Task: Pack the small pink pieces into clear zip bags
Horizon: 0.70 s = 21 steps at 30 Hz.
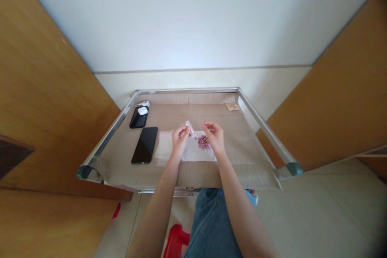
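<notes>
My left hand (pixel 180 136) pinches a small clear plastic bag (pixel 189 126) between thumb and fingers; a little pink shows near its lower end. Just to the right, my right hand (pixel 215 136) is raised with fingers curved and the thumb slightly apart, and I see nothing in it. Below and beside it, a pile of small pink dried flower buds (pixel 203 142) lies on a white sheet (pixel 193 155). The right hand partly covers that pile. Flat, whitish translucent bags or sheets (pixel 164 147) lie left of my left hand.
A black tablet or large phone (pixel 144 145) lies on the cardboard-lined table (pixel 242 153). Behind it are a phone (pixel 138 119), a white earbud case (pixel 142 111) and a white charger (pixel 145 103). A small brown packet (pixel 232 107) sits back right. Metal rails (pixel 266 129) edge the table.
</notes>
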### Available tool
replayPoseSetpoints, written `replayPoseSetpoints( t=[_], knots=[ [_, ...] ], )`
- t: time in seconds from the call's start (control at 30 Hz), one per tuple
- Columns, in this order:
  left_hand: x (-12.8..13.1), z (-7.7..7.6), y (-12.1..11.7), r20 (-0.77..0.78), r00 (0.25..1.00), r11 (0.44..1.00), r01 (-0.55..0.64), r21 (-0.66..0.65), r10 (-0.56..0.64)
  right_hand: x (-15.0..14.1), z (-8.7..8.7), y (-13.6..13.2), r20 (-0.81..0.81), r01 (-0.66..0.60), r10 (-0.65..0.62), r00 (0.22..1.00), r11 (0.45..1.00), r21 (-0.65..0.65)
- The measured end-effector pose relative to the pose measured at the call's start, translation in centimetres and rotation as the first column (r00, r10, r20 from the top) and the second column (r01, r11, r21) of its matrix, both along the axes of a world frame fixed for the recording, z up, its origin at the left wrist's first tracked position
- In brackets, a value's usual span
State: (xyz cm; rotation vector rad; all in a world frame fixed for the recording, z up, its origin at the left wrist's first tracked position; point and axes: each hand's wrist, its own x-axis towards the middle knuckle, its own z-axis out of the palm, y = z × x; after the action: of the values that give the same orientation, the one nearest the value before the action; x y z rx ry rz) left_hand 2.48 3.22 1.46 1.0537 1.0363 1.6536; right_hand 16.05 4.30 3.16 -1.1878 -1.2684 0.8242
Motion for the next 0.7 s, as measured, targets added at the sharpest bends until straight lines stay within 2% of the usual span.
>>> replayPoseSetpoints(
  t=[0.13, 0.27, 0.47, 0.7],
  knots=[
    [0.01, -0.03, 0.10, -0.032, 0.998, 0.998, -0.063, -0.020, 0.063, -0.67, 0.18, -0.59, 0.180, -0.160, 0.156, 0.971, 0.987, 0.009],
    [0.06, -0.26, 0.32, -0.045, 0.997, 0.998, -0.058, -0.039, 0.056, -0.79, 0.22, -0.89, 0.255, -0.258, 0.247, 0.935, 0.966, 0.009],
    [0.10, -0.26, 0.38, -0.054, 0.997, 0.997, -0.059, -0.047, 0.056, -0.86, 0.48, -1.05, 0.316, -0.300, 0.288, 0.904, 0.954, -0.013],
    [0.18, -0.39, 0.35, -0.054, 0.998, 0.996, 0.010, -0.086, -0.015, -0.81, 0.19, -1.06, 0.240, -0.298, 0.296, 0.924, 0.954, -0.030]
  ],
)
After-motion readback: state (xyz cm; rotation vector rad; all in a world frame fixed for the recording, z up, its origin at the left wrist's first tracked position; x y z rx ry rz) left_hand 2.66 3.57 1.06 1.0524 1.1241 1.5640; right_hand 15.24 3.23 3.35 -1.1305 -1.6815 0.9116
